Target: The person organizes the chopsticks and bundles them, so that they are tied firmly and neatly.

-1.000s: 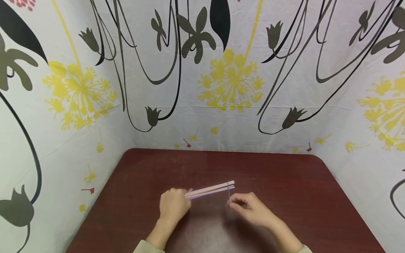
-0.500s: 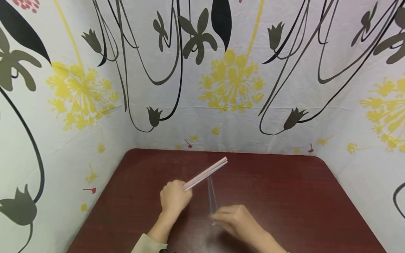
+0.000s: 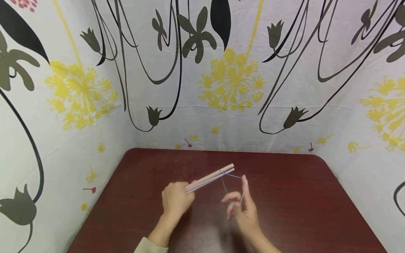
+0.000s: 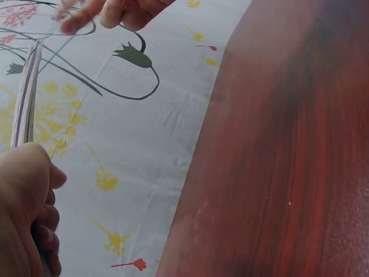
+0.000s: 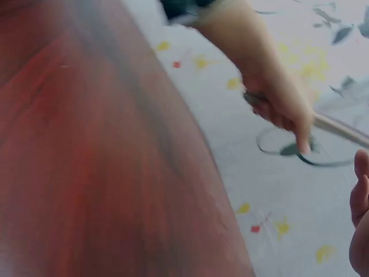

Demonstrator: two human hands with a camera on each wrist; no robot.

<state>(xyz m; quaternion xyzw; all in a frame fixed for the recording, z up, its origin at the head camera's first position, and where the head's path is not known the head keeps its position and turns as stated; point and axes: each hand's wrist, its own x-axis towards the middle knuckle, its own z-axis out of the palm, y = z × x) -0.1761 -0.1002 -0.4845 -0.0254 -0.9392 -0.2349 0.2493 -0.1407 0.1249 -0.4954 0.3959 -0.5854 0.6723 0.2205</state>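
Observation:
My left hand (image 3: 175,200) grips one end of a bundle of thin pale pink sticks (image 3: 211,177), which points up and to the right above the dark red table (image 3: 291,196). A thin rubber band (image 3: 232,175) is looped around the bundle near its far tip and stretches down to my right hand (image 3: 243,211). That hand holds the band taut over its raised index finger and curled fingers. The left wrist view shows my left hand (image 4: 23,219), the sticks (image 4: 26,98) and my right fingers (image 4: 109,11). The blurred right wrist view shows the left hand (image 5: 282,107) and sticks (image 5: 343,130).
Floral-printed white cloth walls (image 3: 227,88) close in the table on the left, back and right. Only the hands and the bundle are over the tabletop.
The bundle tipped up, then came partly back down. My right hand pulled the band down toward me, then rose and turned, now stretching it over a raised finger beside the bundle's tip.

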